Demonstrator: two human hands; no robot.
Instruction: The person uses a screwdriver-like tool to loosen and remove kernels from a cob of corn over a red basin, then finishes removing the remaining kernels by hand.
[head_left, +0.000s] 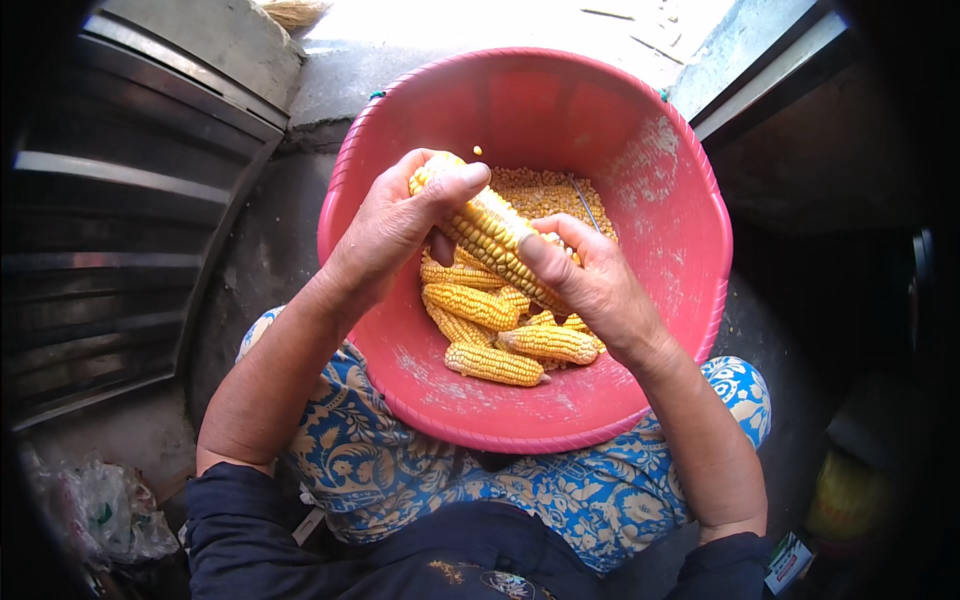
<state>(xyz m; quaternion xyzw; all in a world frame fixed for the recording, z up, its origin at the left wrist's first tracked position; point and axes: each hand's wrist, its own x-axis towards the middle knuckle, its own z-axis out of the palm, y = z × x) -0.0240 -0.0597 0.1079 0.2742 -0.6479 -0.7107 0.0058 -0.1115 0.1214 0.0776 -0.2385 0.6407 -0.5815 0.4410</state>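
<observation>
Both hands hold one yellow corn cob (499, 244) over a large red plastic basin (660, 217). My left hand (409, 206) grips the upper end, its thumb pressed along the kernels. Around the lower end close the fingers of my right hand (581, 270), with the thumb on top. A strip without kernels shows near my left thumb. One loose kernel (478, 151) appears just above that thumb. Under my hands, several whole cobs (495, 364) lie in the near part of the basin. Loose kernels (551, 196) cover its bottom farther back, and a thin metal rod (585, 202) rests on them.
The basin stands between my knees, against patterned blue trousers (360, 450). A ribbed metal door (127, 217) is at the left, and a bright doorway lies ahead. Clear plastic bags (112, 514) lie at lower left. A small printed box (789, 562) sits at lower right.
</observation>
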